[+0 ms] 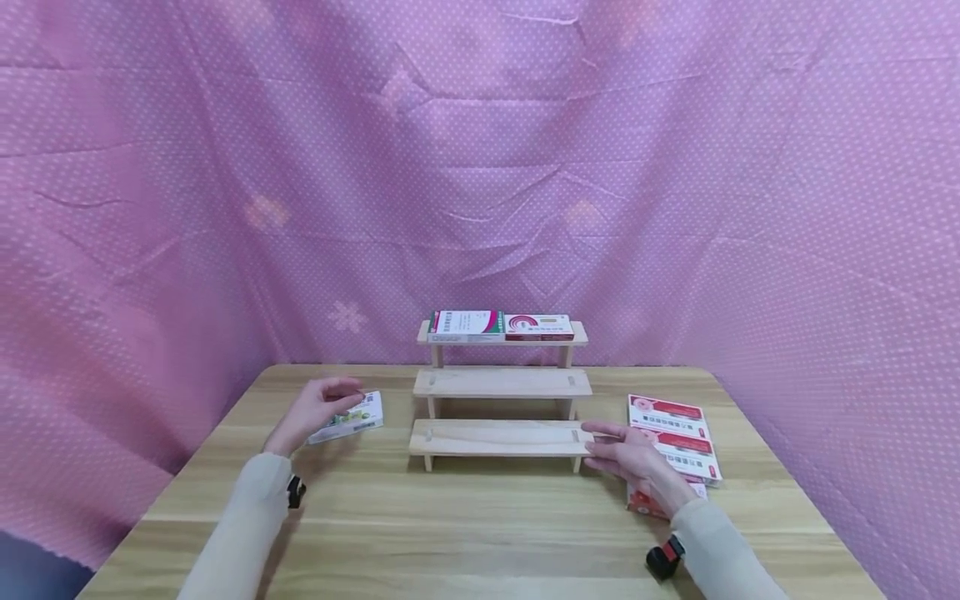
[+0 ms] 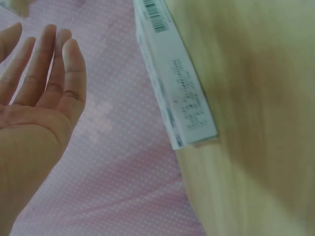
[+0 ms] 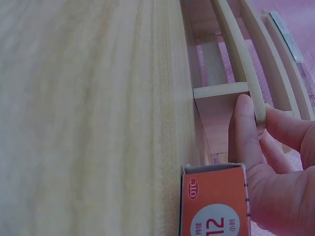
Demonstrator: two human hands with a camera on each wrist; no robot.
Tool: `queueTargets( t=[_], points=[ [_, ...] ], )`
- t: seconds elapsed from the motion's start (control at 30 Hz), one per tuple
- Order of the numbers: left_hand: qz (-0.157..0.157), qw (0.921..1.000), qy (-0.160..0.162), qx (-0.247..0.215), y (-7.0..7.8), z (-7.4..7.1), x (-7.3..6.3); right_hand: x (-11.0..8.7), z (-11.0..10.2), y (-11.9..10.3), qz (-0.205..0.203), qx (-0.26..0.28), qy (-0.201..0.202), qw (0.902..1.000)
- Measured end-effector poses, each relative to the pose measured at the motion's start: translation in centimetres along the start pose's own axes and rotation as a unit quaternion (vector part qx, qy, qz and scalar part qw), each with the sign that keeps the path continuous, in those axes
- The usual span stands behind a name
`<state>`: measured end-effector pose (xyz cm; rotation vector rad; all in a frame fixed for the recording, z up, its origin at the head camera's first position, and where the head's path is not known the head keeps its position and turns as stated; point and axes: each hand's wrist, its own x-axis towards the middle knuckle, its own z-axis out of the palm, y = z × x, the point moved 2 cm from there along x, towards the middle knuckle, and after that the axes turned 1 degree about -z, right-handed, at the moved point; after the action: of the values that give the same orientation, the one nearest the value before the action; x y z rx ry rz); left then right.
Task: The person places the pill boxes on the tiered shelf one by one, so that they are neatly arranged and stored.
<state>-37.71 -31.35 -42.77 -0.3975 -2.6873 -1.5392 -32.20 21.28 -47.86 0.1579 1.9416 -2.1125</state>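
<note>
A three-step wooden display stand (image 1: 495, 437) sits near the middle of the table. My right hand (image 1: 633, 458) pinches the right end of its lowest shelf, thumb on top and fingers underneath, as the right wrist view shows close up. My left hand (image 1: 318, 410) hovers beside and over a white medicine box (image 1: 369, 414) lying on the table at left. In the left wrist view that hand's fingers (image 2: 75, 73) are loosely extended with nothing in them, apart from the box (image 2: 184, 93). On the top shelf lie a green-and-white box (image 1: 467, 323) and a red-and-white box (image 1: 540, 324).
At right, two red-and-white boxes (image 1: 667, 408) lie one behind the other, partly behind my right hand. An orange box (image 3: 214, 196) stands just below that hand. Pink dotted cloth (image 1: 480, 167) hangs behind the wooden table (image 1: 450, 533) and at both sides.
</note>
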Motion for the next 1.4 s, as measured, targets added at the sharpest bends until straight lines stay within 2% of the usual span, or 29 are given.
queueTargets(
  t=[0.23, 0.4, 0.53, 0.83, 1.03, 1.23, 1.37, 1.4],
  points=[
    [-0.017, 0.9997, 0.001, 0.019, -1.9, -0.9, -0.4, -0.1, -0.2, -0.1, -0.004, -0.004, -0.011, 0.9999],
    [-0.006, 0.9994, -0.006, 0.034, -2.9, -1.3, -0.7, -0.1, -0.3, 0.0, 0.001, -0.010, -0.005, 0.9999],
    [-0.011, 0.9983, -0.016, 0.055, -3.5, -1.6, -0.9, 0.0, -0.3, 0.0, 0.002, -0.008, 0.001, 1.0000],
    [-0.065, 0.9951, -0.025, 0.070, -4.3, -2.2, -1.2, 0.1, -0.2, 0.1, 0.006, -0.003, 0.004, 1.0000],
    [-0.114, 0.9912, -0.025, 0.063, -5.1, -2.3, -0.9, 0.2, -0.2, 0.1, 0.002, 0.000, 0.004, 1.0000],
    [-0.143, 0.9868, -0.022, 0.073, -6.0, -2.5, -0.7, 0.2, -0.3, 0.1, 0.002, -0.003, 0.001, 1.0000],
    [-0.151, 0.9853, -0.028, 0.075, -6.4, -2.6, -0.7, 0.1, -0.3, 0.1, 0.001, -0.005, -0.003, 1.0000],
    [-0.144, 0.9858, -0.033, 0.080, -6.5, -2.5, -0.6, 0.1, -0.3, 0.1, 0.001, -0.005, -0.003, 1.0000]
  ],
)
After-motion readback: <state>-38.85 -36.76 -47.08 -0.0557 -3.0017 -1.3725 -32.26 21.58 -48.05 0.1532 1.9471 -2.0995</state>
